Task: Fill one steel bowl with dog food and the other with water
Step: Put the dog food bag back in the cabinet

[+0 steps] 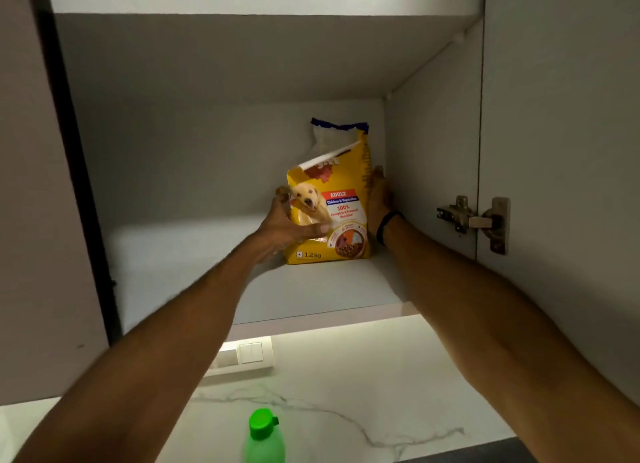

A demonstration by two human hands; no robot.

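Note:
A yellow dog food bag with a puppy picture stands upright on the lower shelf of an open wall cupboard, towards the back right. Its top is folded over. My left hand grips the bag's left side, thumb across the front. My right hand lies flat against the bag's right side, a dark band on its wrist. No steel bowl is in view.
A bottle with a green cap stands at the bottom edge below the cupboard. The open cupboard door with its hinge hangs at the right. A switch plate sits on the marble-patterned wall under the shelf.

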